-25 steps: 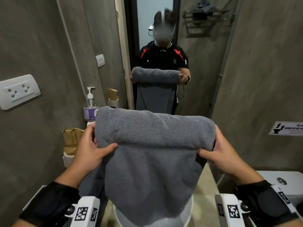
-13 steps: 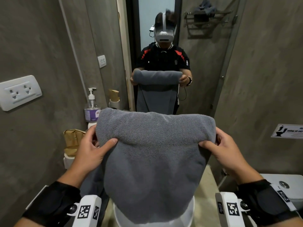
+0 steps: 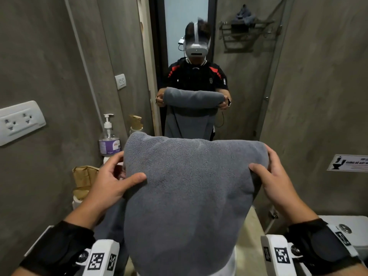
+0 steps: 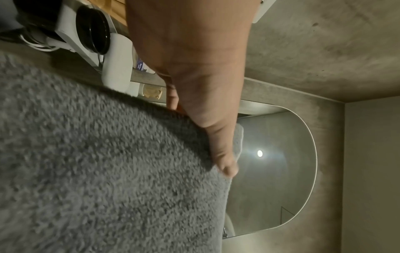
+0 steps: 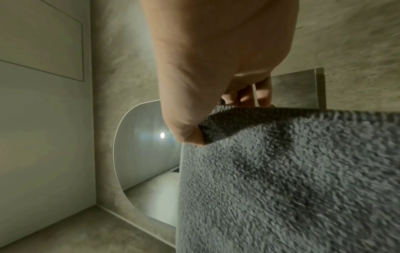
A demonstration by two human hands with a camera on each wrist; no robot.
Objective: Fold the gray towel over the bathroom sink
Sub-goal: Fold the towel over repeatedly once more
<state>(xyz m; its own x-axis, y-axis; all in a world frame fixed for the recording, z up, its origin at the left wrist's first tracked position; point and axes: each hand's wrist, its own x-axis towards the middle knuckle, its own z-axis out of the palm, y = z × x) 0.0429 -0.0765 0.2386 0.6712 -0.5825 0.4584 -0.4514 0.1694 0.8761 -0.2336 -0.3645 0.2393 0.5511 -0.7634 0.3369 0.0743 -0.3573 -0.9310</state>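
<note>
I hold a thick gray towel (image 3: 185, 192) up in front of me, doubled over at the top so it hangs down across the white sink (image 3: 232, 263), which it mostly hides. My left hand (image 3: 117, 180) pinches the towel's upper left edge, thumb on the near face and fingers behind. My right hand (image 3: 268, 176) pinches the upper right edge the same way. In the left wrist view the thumb (image 4: 218, 150) presses on the towel (image 4: 108, 171). In the right wrist view the thumb (image 5: 186, 131) clamps the towel (image 5: 292, 179) corner, fingers behind it.
A mirror (image 3: 235, 80) on the wall ahead reflects me and the towel. A soap pump bottle (image 3: 109, 136) and a brown paper bag (image 3: 84, 179) stand at the left, below a wall socket (image 3: 20, 121). A toilet tank (image 3: 354, 226) is at the lower right.
Both hands have lowered a little and the fold at the towel's top has flattened; the grips have not changed.
</note>
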